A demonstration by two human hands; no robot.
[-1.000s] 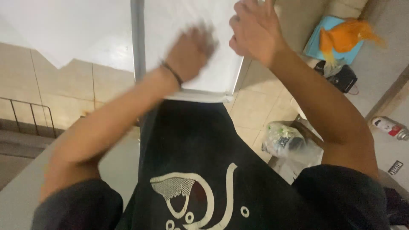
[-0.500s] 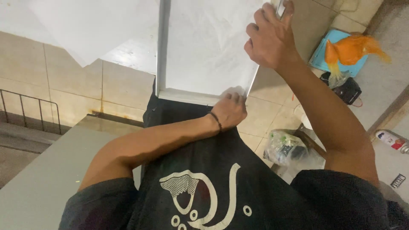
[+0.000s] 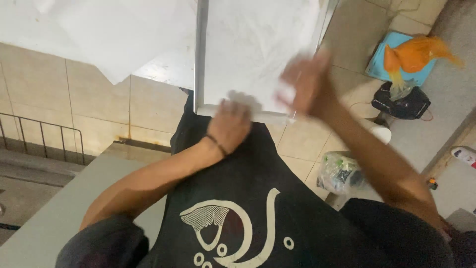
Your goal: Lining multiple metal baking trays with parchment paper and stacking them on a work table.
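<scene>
Pressing your left hand [image 3: 229, 125] on the white sheet's [image 3: 258, 49] near edge, your blurred right hand [image 3: 305, 84] lies farther up; its grip is unclear.

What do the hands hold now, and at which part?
The left hand presses the white sheet at its lower edge. The right hand lies blurred over the same sheet; its grip cannot be told.

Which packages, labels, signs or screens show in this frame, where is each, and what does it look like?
Clear plastic bag: on the tiled floor right of the black apron, crumpled, greenish contents.
Orange plastic bag: upper right, on a light blue square stool or box.
White and red container: right edge, mostly cut off.
No signs or screens.
</scene>
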